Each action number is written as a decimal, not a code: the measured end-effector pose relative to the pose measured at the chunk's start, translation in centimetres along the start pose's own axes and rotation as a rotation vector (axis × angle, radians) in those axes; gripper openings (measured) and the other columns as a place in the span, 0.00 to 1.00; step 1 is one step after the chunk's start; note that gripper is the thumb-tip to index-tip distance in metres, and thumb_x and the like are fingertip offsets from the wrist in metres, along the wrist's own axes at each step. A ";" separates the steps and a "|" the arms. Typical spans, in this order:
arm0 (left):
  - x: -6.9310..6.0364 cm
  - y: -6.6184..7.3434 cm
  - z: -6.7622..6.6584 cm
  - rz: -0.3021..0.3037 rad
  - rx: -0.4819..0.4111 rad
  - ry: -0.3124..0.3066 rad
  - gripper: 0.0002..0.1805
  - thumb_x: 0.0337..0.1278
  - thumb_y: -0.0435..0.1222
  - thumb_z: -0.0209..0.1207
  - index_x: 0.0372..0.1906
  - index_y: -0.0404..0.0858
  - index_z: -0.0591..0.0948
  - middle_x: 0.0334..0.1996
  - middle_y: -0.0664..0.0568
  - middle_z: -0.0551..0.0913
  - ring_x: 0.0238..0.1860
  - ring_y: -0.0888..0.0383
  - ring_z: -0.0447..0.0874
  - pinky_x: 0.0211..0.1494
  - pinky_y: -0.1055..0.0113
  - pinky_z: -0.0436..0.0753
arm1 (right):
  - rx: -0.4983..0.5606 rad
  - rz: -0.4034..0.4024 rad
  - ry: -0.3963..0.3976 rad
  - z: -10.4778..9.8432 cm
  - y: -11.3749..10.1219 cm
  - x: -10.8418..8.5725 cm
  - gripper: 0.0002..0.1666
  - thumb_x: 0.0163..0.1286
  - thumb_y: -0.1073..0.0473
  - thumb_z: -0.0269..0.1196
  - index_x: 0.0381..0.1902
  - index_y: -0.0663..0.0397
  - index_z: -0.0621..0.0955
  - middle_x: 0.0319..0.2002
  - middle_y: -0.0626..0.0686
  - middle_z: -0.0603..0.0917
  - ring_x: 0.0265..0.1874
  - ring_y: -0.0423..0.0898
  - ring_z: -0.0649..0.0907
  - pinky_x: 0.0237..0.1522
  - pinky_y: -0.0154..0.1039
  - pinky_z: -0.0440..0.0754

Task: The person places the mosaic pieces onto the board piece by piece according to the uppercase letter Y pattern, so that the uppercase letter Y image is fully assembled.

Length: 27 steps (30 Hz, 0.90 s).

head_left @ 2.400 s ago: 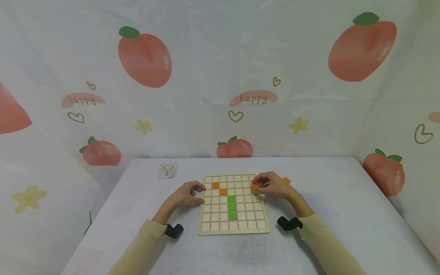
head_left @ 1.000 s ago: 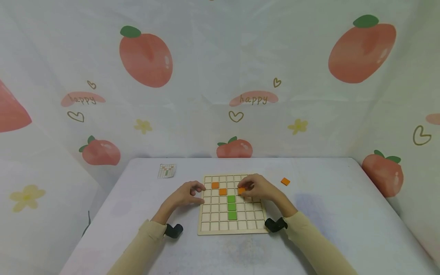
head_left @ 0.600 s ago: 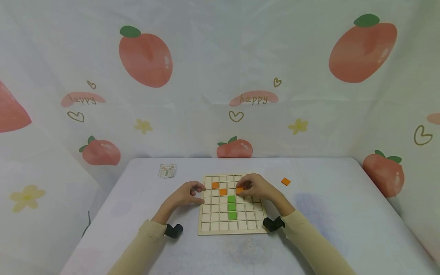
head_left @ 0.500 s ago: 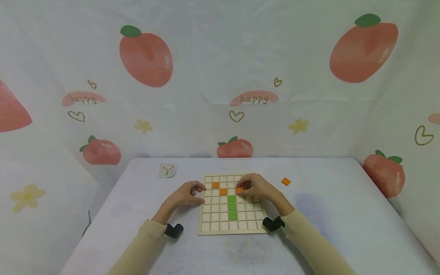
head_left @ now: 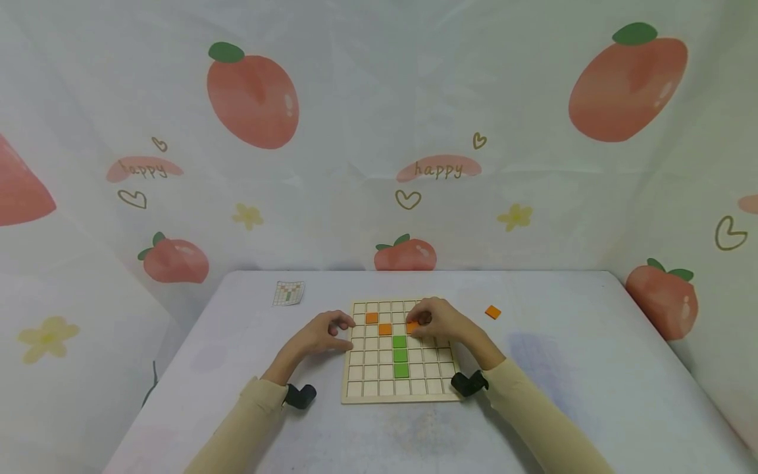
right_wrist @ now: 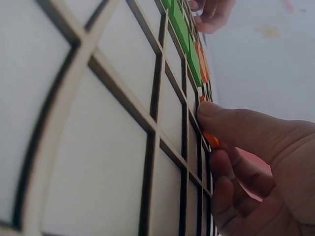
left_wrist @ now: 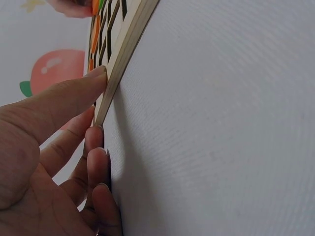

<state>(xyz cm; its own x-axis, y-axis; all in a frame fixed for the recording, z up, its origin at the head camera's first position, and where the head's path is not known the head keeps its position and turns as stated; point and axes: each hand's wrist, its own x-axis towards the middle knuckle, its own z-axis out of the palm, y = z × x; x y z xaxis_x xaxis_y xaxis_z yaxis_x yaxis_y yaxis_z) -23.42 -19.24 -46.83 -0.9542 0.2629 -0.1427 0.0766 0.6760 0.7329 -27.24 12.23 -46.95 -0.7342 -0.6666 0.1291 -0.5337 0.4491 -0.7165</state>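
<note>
A wooden grid board [head_left: 423, 388] lies on the table. Three green square tiles [head_left: 400, 355] stand in a column on it, with an orange tile [head_left: 372, 318] and another orange tile [head_left: 385, 329] up to their left. Between thumb and fingers my right hand [head_left: 441, 319] pinches a third orange tile [head_left: 412, 328] at a cell up and right of the green column; the fingers partly cover it. My left hand [head_left: 320, 332] rests at the board's left edge. In the left wrist view its straight thumb [left_wrist: 69, 96] touches the wooden rim, the other fingers loosely bent beside it.
A loose orange tile [head_left: 493, 312] lies on the table right of the board. Far left is a small paper card [head_left: 289, 293] printed with a coloured grid pattern. A fruit-printed curtain [head_left: 355, 217] hangs behind the table [head_left: 562, 316].
My right hand has carried the orange tile left from the board's right edge to a cell near the green column, then shifted slightly further left. My left hand has stayed in place.
</note>
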 end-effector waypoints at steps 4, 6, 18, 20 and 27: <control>0.1 0.0 0.0 -0.004 0.006 0.001 0.21 0.46 0.31 0.77 0.48 0.40 0.84 0.40 0.54 0.77 0.39 0.54 0.71 0.44 0.59 0.71 | 0.004 0.017 -0.004 -0.1 0.0 0.0 0.10 0.63 0.66 0.73 0.43 0.60 0.88 0.41 0.51 0.83 0.37 0.47 0.79 0.42 0.40 0.78; 0.0 0.1 0.1 -0.009 0.007 0.001 0.21 0.46 0.31 0.77 0.48 0.40 0.84 0.40 0.54 0.78 0.39 0.54 0.71 0.45 0.60 0.71 | 0.007 0.028 -0.007 -0.1 0.0 0.1 0.10 0.63 0.67 0.73 0.43 0.60 0.88 0.41 0.51 0.83 0.37 0.47 0.79 0.42 0.40 0.78; -0.1 0.2 0.0 -0.018 0.004 0.004 0.21 0.46 0.31 0.77 0.48 0.41 0.84 0.40 0.54 0.77 0.40 0.54 0.71 0.45 0.59 0.71 | 0.011 0.019 -0.008 -0.1 0.0 0.1 0.11 0.62 0.67 0.73 0.43 0.61 0.88 0.40 0.50 0.82 0.37 0.46 0.78 0.41 0.41 0.78; 0.0 0.2 0.0 -0.015 0.007 0.003 0.21 0.46 0.31 0.77 0.48 0.41 0.84 0.40 0.54 0.77 0.40 0.54 0.71 0.45 0.59 0.71 | 0.015 0.029 -0.013 -0.2 0.0 0.1 0.10 0.62 0.66 0.73 0.43 0.59 0.88 0.40 0.49 0.82 0.37 0.47 0.78 0.41 0.41 0.77; 0.0 -0.1 0.0 -0.002 0.014 -0.001 0.21 0.46 0.31 0.77 0.47 0.40 0.84 0.40 0.54 0.77 0.39 0.54 0.71 0.45 0.59 0.71 | 0.059 0.027 -0.002 -0.6 0.3 -0.3 0.12 0.62 0.65 0.74 0.43 0.60 0.87 0.39 0.51 0.84 0.35 0.44 0.80 0.42 0.40 0.80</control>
<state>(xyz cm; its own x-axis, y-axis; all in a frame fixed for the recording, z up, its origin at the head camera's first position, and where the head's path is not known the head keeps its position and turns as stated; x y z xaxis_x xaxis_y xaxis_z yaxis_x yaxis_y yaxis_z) -23.42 -19.25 -46.90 -0.9540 0.2625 -0.1448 0.0790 0.6860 0.7233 -27.43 12.93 -46.75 -0.7471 -0.6560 0.1072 -0.4874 0.4312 -0.7593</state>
